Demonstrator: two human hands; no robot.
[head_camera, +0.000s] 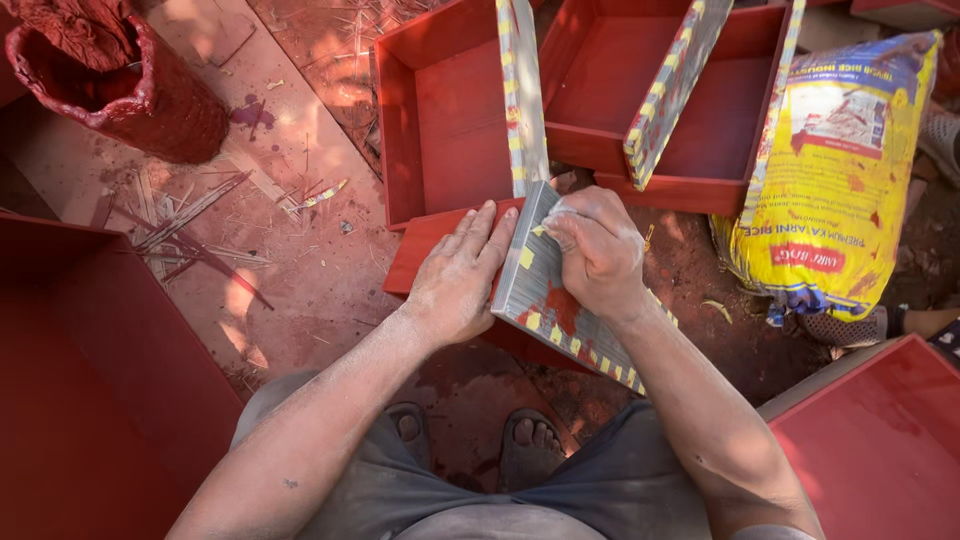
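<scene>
My left hand lies flat, fingers apart, on the red side of a wooden box panel and steadies the grey, paint-stained face with its yellow-striped edge. My right hand is closed around a small pale piece, perhaps sandpaper or a rag, and presses it on the top of that grey face. The panel tilts toward me over my feet.
Two open red wooden boxes lie beyond, each with a striped grey panel. A paint-caked red bucket stands far left. A yellow printed sack leans at right. Red boards sit at the left and lower right.
</scene>
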